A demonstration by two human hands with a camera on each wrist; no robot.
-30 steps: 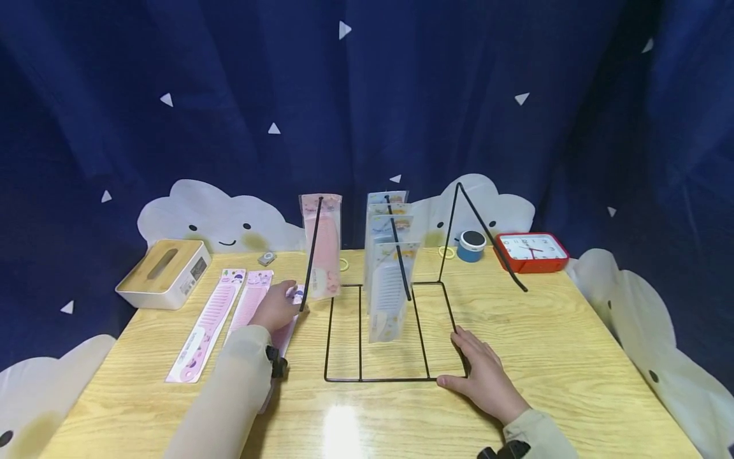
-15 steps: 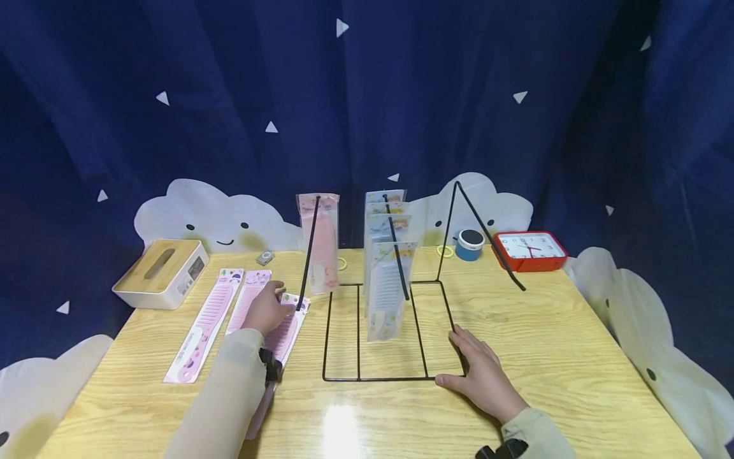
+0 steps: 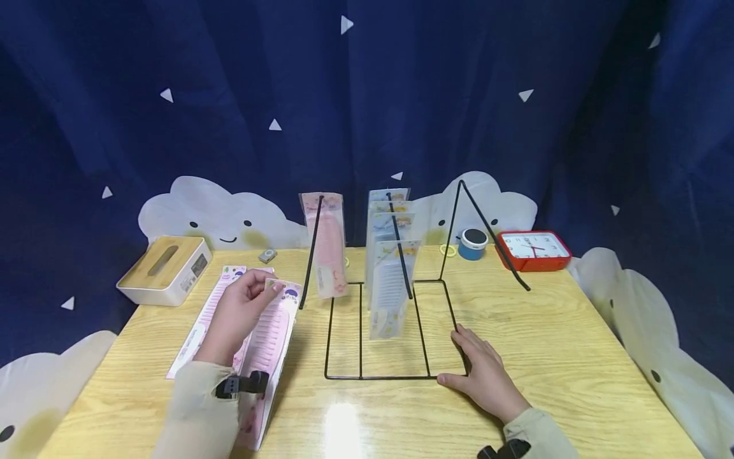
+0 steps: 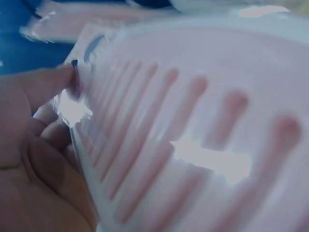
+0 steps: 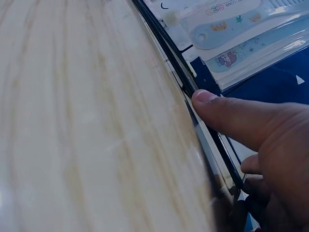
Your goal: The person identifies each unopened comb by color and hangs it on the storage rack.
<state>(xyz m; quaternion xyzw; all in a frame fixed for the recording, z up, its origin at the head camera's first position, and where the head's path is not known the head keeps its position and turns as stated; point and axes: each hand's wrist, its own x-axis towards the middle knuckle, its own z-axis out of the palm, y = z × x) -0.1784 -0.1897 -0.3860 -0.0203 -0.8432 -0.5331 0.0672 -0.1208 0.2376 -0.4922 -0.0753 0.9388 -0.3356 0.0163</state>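
My left hand (image 3: 237, 312) pinches the top end of a packaged pink comb (image 3: 269, 338), its card tilted up off the table on the left. In the left wrist view, thumb and fingers grip the edge of the clear wrapper beside the blurred comb teeth. My right hand (image 3: 484, 376) rests on the front right corner of the black wire rack (image 3: 395, 378), thumb along the front bar and fingers against the side bar. One pink comb pack (image 3: 329, 255) hangs from the rack's left hook; several blue comb packs (image 3: 390, 293) hang from its middle hook. The right hook (image 3: 493, 236) holds nothing.
Other pink comb packs (image 3: 197, 338) lie at left, partly covered by the left hand. A tissue box (image 3: 166, 271) stands behind them, near a small grey device (image 3: 267, 255). At back right are a blue round speaker (image 3: 473, 244) and a red clock (image 3: 533, 251).
My left hand has drawn back from near the left hook, moving left and lifting the top of a pink comb pack off the table. The right hand stays at the rack's corner.
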